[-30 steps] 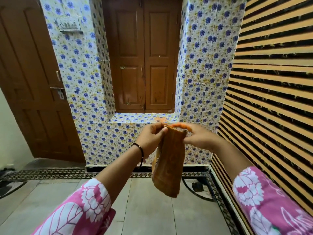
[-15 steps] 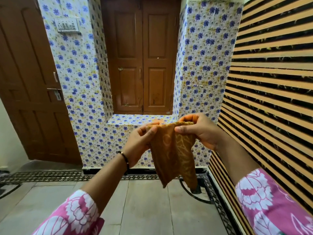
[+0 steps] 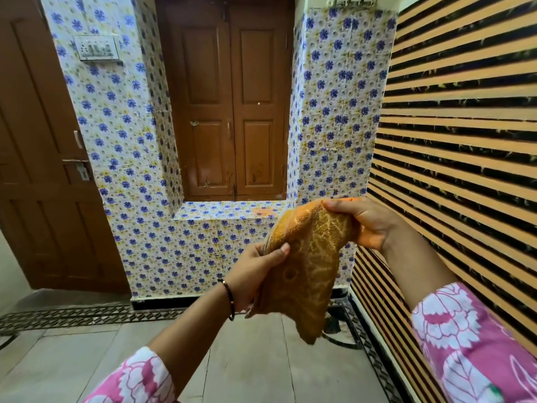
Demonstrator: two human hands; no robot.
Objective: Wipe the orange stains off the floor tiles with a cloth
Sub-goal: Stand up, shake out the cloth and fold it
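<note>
I see no container here; the cloth (image 3: 308, 266) hangs in mid-air between both hands, well above the floor tiles (image 3: 255, 367); right hand (image 3: 369, 222) pinches its top edge, fingers closed on it; left hand (image 3: 255, 274) grips its side lower down; orange stain (image 3: 263, 212) sits on the flowered ledge (image 3: 220, 212) behind, w/ brown shutters (image 3: 232, 112) above.

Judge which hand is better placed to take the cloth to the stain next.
Probably the right hand: it grips the cloth's top edge beside the orange smear on the tiled ledge. The left hand holds the cloth lower, farther away.
</note>
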